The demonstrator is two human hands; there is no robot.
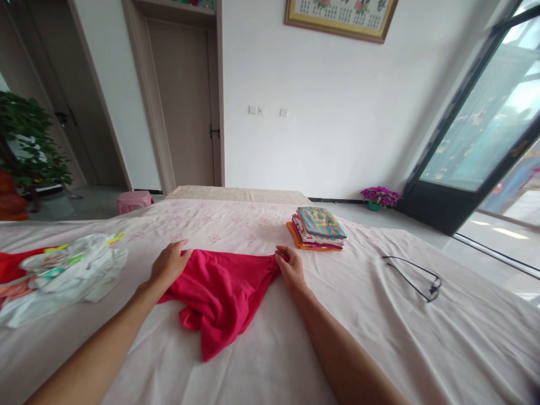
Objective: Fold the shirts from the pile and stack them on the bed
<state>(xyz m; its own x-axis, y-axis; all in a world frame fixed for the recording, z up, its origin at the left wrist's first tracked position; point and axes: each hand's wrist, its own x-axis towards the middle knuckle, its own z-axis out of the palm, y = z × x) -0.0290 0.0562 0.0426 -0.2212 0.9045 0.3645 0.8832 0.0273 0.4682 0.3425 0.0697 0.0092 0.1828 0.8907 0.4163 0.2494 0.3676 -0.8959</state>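
Note:
A plain red garment is stretched between my hands, its upper edge nearly straight and its lower part drooping in folds onto the sheet. At its left upper corner, my left hand is closed on the fabric, thumb against the edge. My right hand pinches the bunched right corner between thumb and fingers. The exact kind of garment cannot be made out. Just beyond my right hand sits a neat stack of folded clothes, with a blue and orange striped piece on top.
A rumpled pile of white and red clothes lies at the left. Dark-framed glasses rest at the right on the pale, flower-patterned sheet. Beyond are a pink stool, purple flowers and a glass door.

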